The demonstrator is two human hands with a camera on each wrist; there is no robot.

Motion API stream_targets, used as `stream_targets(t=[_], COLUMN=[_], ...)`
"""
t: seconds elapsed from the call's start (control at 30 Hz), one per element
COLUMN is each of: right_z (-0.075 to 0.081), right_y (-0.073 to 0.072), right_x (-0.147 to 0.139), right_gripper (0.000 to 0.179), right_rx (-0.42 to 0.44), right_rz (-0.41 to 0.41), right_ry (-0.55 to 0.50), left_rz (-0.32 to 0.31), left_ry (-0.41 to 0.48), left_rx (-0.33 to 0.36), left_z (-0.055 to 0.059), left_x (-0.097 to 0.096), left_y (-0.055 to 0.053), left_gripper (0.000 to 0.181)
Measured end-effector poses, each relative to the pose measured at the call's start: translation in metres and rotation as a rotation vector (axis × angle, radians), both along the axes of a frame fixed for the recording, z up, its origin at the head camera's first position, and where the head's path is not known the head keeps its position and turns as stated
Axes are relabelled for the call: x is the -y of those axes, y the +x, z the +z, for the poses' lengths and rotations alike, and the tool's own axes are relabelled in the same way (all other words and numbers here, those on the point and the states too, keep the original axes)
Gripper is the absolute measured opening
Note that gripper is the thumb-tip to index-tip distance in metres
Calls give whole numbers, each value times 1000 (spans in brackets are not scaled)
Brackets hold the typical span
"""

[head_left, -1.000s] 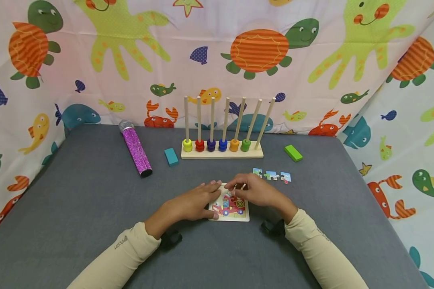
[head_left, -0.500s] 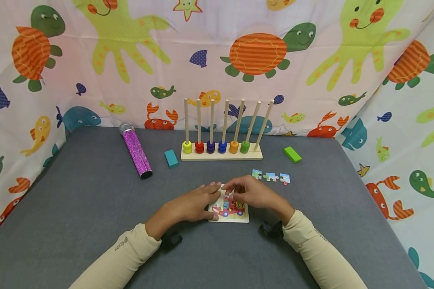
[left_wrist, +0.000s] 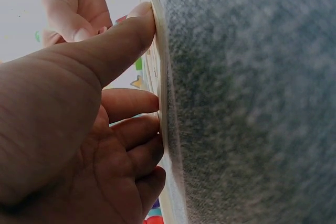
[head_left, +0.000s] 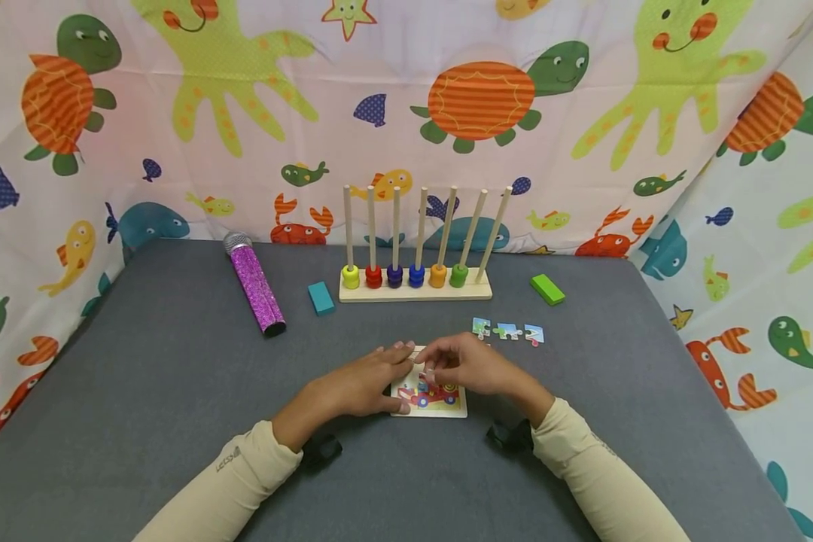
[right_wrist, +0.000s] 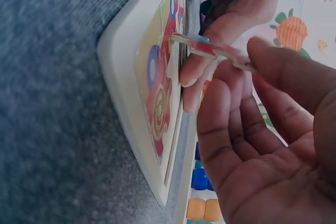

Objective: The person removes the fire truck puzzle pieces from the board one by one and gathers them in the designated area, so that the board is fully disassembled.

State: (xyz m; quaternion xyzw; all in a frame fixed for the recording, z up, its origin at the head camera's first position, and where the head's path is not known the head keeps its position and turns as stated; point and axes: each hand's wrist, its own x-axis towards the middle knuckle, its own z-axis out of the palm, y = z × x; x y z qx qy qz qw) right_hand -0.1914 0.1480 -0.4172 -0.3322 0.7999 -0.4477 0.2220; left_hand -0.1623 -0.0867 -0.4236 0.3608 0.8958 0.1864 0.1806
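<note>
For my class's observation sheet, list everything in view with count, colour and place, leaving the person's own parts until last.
Puzzle board: 1, pale with a red vehicle, centre of the table
Held puzzle piece: 1, partly red, in the right hand
Loose puzzle pieces: at least 3, mostly light blue, beyond the right hand
Peg stand: 1, pale wood, at the back
Pegs: 7, pale wood, on the stand
Ring stacks: 6, yellow, red, dark purple, blue, orange, green, on the six leftmost pegs
Microphone: 1, glittery purple, left
Teal block: 1, left of the stand
Green block: 1, right of the stand
Table: 1, grey
Backdrop: white, sea-animal print, behind
Sleeves: 2, cream, on the forearms
Left hand: 1, bare, on the board
Right hand: 1, bare, pinching the piece
</note>
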Motion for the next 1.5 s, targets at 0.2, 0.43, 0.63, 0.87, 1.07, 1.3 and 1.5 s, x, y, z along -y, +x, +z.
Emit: stream_targets(t=[0.2,0.43,0.63,0.87,1.07,1.3,1.5], right_z=[2,3,6,9,3,12,15], right_y=[0,-1,-4,-7,-13,-16,-18], right_x=[-3,-3,-2,-8,-22,-38,-61], right_gripper=[15,18,21,25,29,19,20], right_rx=[7,-23,-137,-146,-95,-68,-91], right_rz=[38,76,-23,-75,-177,-263,-291], right_ry=[26,71,22,27,-37,-13,52], left_rz=[8,10,8,3,-2,10,3], left_ry=[12,17,24,18,6,-17,-11], left_rx=[-1,9,4,14,3,13,12], left_z=[0,-1,-2,-1,1,2,3], left_x=[-2,-1,0,0,0,3,2], left_y=[0,0,0,0,-1,-1,0], left_gripper=[73,73,75,77,77,77,77])
